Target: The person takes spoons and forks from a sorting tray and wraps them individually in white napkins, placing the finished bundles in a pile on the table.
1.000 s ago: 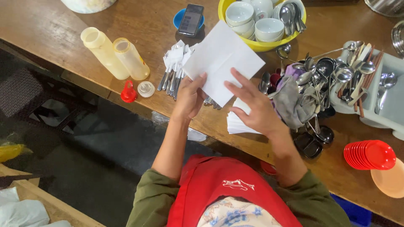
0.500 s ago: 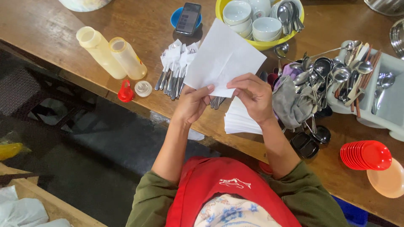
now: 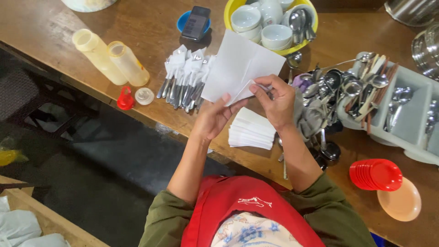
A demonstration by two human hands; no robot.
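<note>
Olive-green sleeves pushed up, red apron over a floral top.

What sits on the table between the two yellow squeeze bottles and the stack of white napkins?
In the head view, a row of napkin-wrapped cutlery lies between the squeeze bottles and the napkin stack, with a red cap and a clear cap nearer the bottles.

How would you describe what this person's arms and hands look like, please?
Both hands, left and right, are bare, without gloves. The forearms are uncovered; olive-green sleeves are pushed up near the elbows. A red apron with a small white emblem covers the chest.
</note>
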